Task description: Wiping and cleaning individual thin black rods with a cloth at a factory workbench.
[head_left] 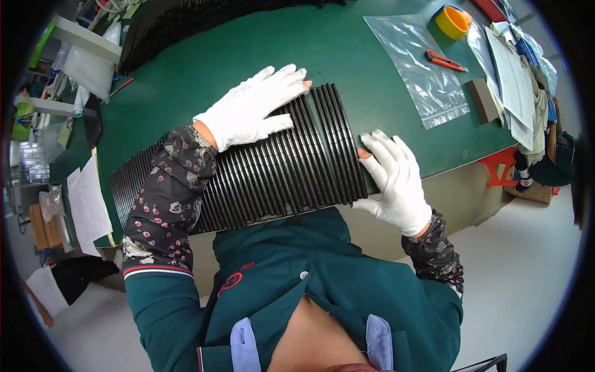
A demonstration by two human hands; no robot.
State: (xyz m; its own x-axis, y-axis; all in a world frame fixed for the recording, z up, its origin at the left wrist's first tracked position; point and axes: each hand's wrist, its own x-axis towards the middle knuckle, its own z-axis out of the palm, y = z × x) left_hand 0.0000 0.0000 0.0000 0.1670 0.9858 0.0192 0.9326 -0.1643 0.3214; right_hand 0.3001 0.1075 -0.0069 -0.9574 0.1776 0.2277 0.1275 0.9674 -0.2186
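Observation:
A long row of thin black rods [273, 177] lies side by side across the near part of the green table [217, 71]. At its right end, a small group of the same rods [334, 136] stands slightly apart, with a narrow gap at the far side. My left hand [251, 110], in a white glove with a bare fingertip showing, lies flat over the far ends of the rods, fingers stretched out. My gloved right hand [396, 183] is beside the last rod, fingers and thumb apart; I cannot tell whether it touches the rod.
A clear zip bag [412, 68] lies at the back right, with a red box cutter [446, 61] on it. Nearby are a yellow tape roll [451, 23], a brown block [482, 100] and papers [511, 80]. Dark bristly strips [186, 28] fill the far left. Sheets [90, 198] lie at left.

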